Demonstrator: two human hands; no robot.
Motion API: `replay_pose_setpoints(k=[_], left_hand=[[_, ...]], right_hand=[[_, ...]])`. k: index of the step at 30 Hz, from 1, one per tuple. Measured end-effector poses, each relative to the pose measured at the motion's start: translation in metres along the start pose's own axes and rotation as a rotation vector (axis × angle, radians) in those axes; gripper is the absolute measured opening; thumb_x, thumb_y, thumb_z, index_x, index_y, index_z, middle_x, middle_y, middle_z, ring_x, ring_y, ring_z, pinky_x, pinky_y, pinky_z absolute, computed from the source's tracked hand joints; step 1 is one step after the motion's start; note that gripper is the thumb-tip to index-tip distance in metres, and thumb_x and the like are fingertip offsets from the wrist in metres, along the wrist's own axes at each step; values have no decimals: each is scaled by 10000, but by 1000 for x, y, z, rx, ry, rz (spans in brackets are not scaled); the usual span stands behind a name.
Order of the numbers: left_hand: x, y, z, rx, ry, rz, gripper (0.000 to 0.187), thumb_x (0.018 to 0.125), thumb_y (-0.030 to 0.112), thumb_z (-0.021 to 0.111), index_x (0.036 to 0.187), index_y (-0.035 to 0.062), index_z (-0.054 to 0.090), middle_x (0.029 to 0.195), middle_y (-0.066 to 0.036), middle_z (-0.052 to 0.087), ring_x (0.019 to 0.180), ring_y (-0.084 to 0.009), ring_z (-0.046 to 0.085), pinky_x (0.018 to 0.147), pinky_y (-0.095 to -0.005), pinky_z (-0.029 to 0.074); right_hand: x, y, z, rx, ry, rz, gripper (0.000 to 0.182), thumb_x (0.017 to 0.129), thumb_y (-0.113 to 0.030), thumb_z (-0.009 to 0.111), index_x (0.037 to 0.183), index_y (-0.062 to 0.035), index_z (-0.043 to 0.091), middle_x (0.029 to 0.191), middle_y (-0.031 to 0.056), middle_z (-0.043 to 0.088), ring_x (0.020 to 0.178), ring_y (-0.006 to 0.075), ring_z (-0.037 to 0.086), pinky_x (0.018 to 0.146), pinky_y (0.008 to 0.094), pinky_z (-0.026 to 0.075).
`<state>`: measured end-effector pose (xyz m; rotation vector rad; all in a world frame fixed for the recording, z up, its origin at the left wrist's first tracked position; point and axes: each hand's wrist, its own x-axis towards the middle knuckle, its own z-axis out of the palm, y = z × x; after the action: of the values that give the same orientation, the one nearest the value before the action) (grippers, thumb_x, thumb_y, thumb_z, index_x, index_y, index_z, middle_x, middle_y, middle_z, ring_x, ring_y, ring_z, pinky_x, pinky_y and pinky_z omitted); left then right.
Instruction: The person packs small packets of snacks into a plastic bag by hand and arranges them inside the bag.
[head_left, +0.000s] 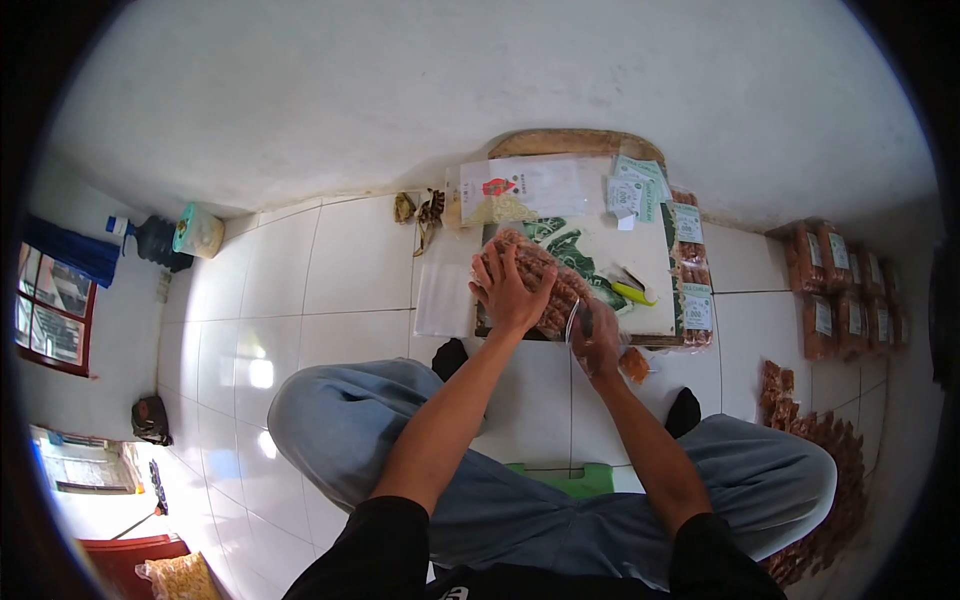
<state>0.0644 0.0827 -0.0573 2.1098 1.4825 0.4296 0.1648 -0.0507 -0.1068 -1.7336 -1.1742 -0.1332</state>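
Observation:
A clear plastic bag point(567, 292) full of small reddish-brown packets or pieces lies slantwise on a low table point(645, 260) with a green leaf pattern. Spread fingers of my left hand point(515, 297) rest flat on top of the bag. At the bag's near right end, my right hand point(597, 340) is closed around the loose plastic; its fingertips are partly hidden. A yellow-green cutter point(634, 293) lies just right of the bag. Below my right hand, a small orange-brown packet point(634, 365) sits by the table's near edge.
Printed labels point(638, 190) and a printed plastic sheet point(525, 187) lie at the table's back. Clear plastic sheets point(443, 300) hang over its left side. Labelled filled bags point(692, 260) line the right edge; more packs point(845, 285) stand farther right, above a pile of small packets point(825, 470).

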Motion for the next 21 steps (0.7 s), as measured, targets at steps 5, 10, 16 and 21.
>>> replay_pose_setpoints(k=[5, 10, 16, 21], left_hand=[[0, 1, 3, -14, 41, 4, 936, 793, 708, 586, 1486, 148, 300, 1613, -157, 72, 1473, -398, -48, 1135, -642, -2], [1, -1, 5, -4, 56, 25, 942, 789, 697, 605, 1486, 143, 297, 1607, -171, 83, 1472, -407, -38, 1133, -646, 8], [2, -1, 4, 30, 36, 34, 902, 822, 679, 578, 1489, 152, 276, 1602, -184, 84, 1467, -421, -34, 1132, -644, 23], [10, -10, 6, -15, 8, 5, 767, 895, 610, 522, 1488, 190, 275, 1605, -174, 73, 1468, -421, -42, 1133, -640, 45]], right_hand=[[-5, 1, -3, -54, -53, 15, 525, 788, -63, 703, 1282, -24, 532, 1124, 176, 624, 1080, 380, 574, 952, 440, 443], [0, -1, 1, -155, -120, 80, 573, 799, -82, 665, 1348, -56, 505, 1103, 155, 634, 1080, 348, 572, 976, 456, 393], [9, -4, -2, -131, -207, 128, 521, 815, -123, 665, 1322, -118, 544, 1046, 132, 653, 956, 332, 582, 907, 469, 393], [6, 10, -3, -37, -200, 135, 359, 839, -156, 683, 1187, -90, 622, 1046, 125, 658, 984, 330, 583, 877, 439, 425]])
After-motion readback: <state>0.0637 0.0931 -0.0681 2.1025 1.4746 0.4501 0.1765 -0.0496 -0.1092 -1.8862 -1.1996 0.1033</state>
